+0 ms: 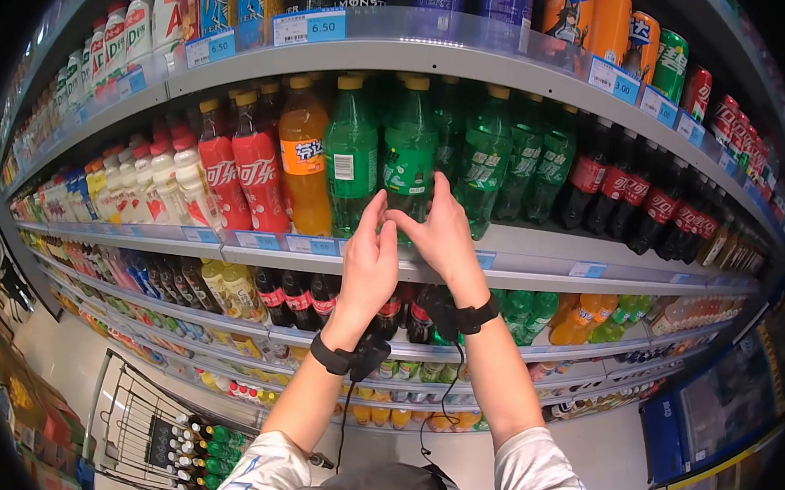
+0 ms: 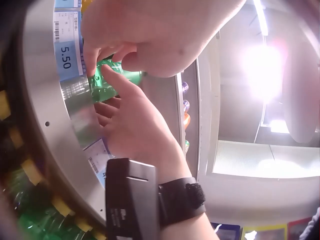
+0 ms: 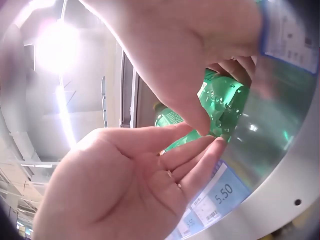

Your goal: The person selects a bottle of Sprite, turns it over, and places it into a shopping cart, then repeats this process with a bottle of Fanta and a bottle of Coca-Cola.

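A green soda bottle (image 1: 411, 142) with a yellow cap stands upright at the front of the shelf. My left hand (image 1: 371, 266) is at its lower left side, fingers extended toward the shelf. At its lower right side is my right hand (image 1: 448, 235), with fairly straight fingers reaching up along it. Both thumbs meet in front of the bottle. The right wrist view shows the left hand's straight fingertips right at the green plastic (image 3: 225, 107). Another green bottle (image 1: 351, 165), its barcode facing out, stands just left of the hands.
An orange soda bottle (image 1: 304, 148) and red-labelled cola bottles (image 1: 257, 167) stand to the left. More green bottles (image 1: 485, 160) and dark cola bottles (image 1: 589, 172) line the right. A price-tagged shelf lip (image 1: 536, 280) runs below. The cart (image 1: 125, 418) at lower left holds several bottles.
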Tool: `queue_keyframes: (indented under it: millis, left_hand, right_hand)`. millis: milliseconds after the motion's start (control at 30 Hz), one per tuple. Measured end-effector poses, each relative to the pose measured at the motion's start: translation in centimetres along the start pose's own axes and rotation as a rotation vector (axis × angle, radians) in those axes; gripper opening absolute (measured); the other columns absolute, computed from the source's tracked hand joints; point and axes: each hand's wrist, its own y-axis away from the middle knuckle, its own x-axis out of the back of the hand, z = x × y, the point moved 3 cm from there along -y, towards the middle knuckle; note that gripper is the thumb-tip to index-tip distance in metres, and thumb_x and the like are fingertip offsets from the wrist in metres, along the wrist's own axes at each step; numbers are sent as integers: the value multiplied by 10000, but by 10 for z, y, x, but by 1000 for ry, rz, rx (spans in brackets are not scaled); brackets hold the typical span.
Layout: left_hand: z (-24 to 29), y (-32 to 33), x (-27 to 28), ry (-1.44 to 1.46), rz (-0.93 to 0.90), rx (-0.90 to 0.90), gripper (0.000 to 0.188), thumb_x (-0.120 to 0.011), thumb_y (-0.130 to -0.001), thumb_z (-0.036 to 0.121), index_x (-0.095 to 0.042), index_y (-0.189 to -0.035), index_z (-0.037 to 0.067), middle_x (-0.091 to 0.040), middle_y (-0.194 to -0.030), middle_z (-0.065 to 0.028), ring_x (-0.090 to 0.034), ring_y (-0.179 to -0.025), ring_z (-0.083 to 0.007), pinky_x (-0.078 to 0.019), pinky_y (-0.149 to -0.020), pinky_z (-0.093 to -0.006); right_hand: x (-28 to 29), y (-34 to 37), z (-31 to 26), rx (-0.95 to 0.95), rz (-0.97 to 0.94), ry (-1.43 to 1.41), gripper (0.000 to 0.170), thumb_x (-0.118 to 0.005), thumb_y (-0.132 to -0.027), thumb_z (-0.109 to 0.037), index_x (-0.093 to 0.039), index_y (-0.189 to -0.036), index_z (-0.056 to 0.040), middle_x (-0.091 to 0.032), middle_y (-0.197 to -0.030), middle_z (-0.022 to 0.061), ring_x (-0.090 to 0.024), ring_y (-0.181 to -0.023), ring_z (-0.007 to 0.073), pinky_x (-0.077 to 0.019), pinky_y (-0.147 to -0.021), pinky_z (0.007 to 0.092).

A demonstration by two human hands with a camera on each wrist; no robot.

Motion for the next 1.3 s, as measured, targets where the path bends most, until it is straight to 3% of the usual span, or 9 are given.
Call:
queue_keyframes:
  millis: [67,200,367,633,933,1133,1200,1233,1300]
  left_hand:
    - [-4,-1,2,39,13,-12,441,-467,-1013,126,-407,-1414,-46,-499,-1398,-235,-537,-1237,-247,-454,-1003,-335]
    - [-5,0,3,132,42,-57,457,-534,-983,113,-429,-1396,-52,-542,-1307,-241,-591,-1159,-265,-501,-946,-360]
    - [26,12,4,6,-6,-83,700,-734,-851,168,-386,-1444,33,-468,-1230,-159,-530,-1154,-261,-479,-986,-394]
    - [66,50,14,101,-100,-121,803,-749,-828,113,-286,-1481,48,-434,-1391,-158,-453,-1300,-250,-408,-1068,-413]
    - [49,98,35,115,16,-56,631,-841,-687,0,-526,-1233,-6,-625,-1152,-93,-625,-1027,-171,-521,-866,-300]
    - [13,136,51,610,-174,369,546,-738,-722,-116,-526,-1214,-11,-660,-1103,-69,-637,-1020,-141,-513,-892,-306]
    - [6,149,48,852,-78,439,496,-708,-755,-97,-533,-1211,-10,-661,-1102,-65,-641,-1008,-138,-512,-879,-293]
    - [2,155,49,849,-73,442,487,-707,-770,-70,-531,-1219,-6,-652,-1120,-71,-634,-1025,-145,-504,-877,-299]
    - [-2,164,47,858,-54,445,500,-715,-758,-72,-532,-1218,-3,-649,-1125,-70,-629,-1027,-145,-500,-878,-299]
  right_hand:
    - [2,1,-1,10,39,117,862,-817,-744,-242,-342,-1376,100,-673,-1057,233,-690,-897,291,-541,-760,356]
    - [7,14,-11,0,78,27,857,-809,-741,-238,-333,-1371,96,-614,-1152,307,-616,-1055,447,-517,-855,452]
    - [4,28,-8,111,132,-150,800,-806,-765,-216,-364,-1373,59,-637,-1157,250,-652,-1040,389,-534,-818,423]
    - [16,62,-20,249,340,-176,764,-826,-689,-57,-474,-1363,19,-617,-1218,209,-629,-1093,359,-521,-875,421]
    - [31,130,-51,461,205,54,668,-761,-593,-42,-610,-1241,15,-589,-1256,177,-572,-1092,366,-473,-944,453]
    - [30,199,-19,329,73,-24,647,-827,-672,-138,-597,-1262,-6,-624,-1227,174,-595,-1078,328,-465,-943,420]
    - [24,225,9,35,-24,-341,704,-805,-760,-357,-547,-1296,20,-624,-1220,183,-603,-1107,312,-483,-960,421]
    - [18,233,10,-94,-12,-517,755,-552,-904,-601,-493,-1337,14,-627,-1197,184,-639,-1026,303,-522,-890,424]
    - [5,264,38,-400,-136,-871,792,-414,-918,-666,-490,-1341,0,-644,-1169,168,-656,-975,293,-537,-826,413]
